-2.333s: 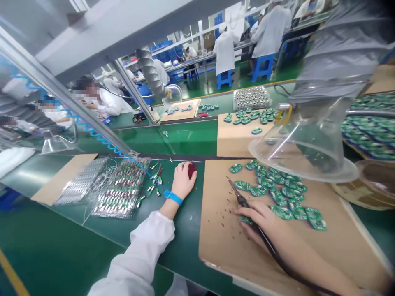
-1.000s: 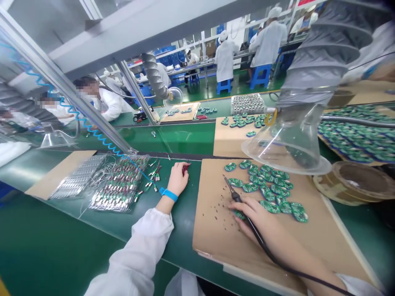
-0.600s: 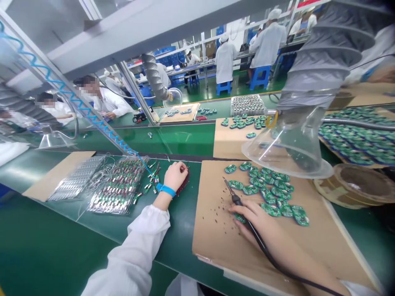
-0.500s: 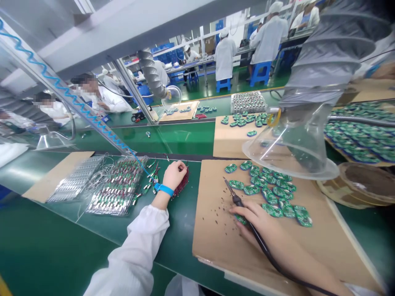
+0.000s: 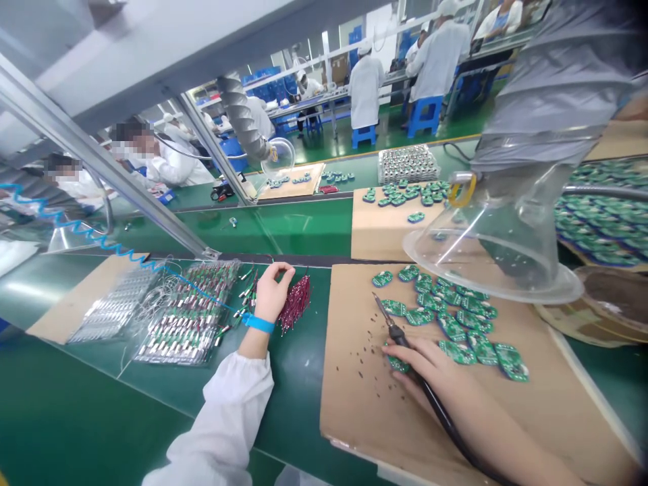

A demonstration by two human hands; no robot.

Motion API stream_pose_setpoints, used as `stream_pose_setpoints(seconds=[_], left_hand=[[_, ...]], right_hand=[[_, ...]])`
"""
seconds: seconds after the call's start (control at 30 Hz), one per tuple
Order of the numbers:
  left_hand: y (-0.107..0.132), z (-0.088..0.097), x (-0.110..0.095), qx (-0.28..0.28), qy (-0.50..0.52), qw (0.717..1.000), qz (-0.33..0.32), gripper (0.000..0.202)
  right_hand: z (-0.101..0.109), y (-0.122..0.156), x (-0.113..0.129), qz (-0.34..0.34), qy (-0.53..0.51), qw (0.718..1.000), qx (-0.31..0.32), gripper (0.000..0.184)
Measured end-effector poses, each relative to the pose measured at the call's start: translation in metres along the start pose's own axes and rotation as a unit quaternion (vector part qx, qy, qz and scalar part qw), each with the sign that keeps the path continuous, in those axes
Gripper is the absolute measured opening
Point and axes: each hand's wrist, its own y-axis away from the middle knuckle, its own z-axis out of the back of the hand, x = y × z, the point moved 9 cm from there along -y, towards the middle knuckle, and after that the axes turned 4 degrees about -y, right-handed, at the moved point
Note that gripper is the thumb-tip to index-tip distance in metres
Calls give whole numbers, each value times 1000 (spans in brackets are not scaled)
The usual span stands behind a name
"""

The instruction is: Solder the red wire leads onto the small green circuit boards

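Right hand [image 5: 430, 370] grips one soldering iron [image 5: 393, 331] by roughly twenty-five circuit boards [image 5: 450, 325]; left hand [image 5: 271, 293] half-open.

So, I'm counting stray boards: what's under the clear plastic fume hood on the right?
Through the clear plastic fume hood, a tan cardboard sheet and a small green circuit board show. Glare and a dark patch hide the rest.
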Motion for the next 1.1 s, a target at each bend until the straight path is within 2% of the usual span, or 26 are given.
stream_pose_setpoints(seconds=[0.07,0.17,0.23,0.27,0.33,0.4,0.5,0.63,0.77,0.87,1.1], left_hand=[[12,-13,-18,46,23,999,-11,15],[45,-57,-52,197,62,978,-30,19],[75,-91,-77,330,61,939,-73,20],[88,-103,-89,375,47,920,-107,19],[105,-117,-107,418,9,891,-176,20],[109,-120,-116,413,-15,885,-214,21],[114,-122,-120,409,-24,887,-212,24],[123,-114,-120,365,-33,910,-195,18],[128,-109,-118,346,-8,917,-196,12],[129,-112,-118,366,25,908,-202,6],[129,-115,-121,389,40,897,-206,10]], right_hand=[[-1,-5,2,-2,12,1000,-1,32],[7,-16,12,5,36,999,-29,31],[12,-22,20,10,44,998,-38,32],[15,-23,22,12,36,998,-40,33],[27,-20,24,16,7,997,-70,34],[41,-10,19,4,-10,994,-110,30],[57,10,7,-23,-35,985,-166,29],[66,29,-10,-74,-196,949,-235,40],[68,38,-18,-122,-247,919,-280,23],[67,42,-20,-136,-260,914,-279,12],[68,38,-13,-112,-196,946,-232,10]])
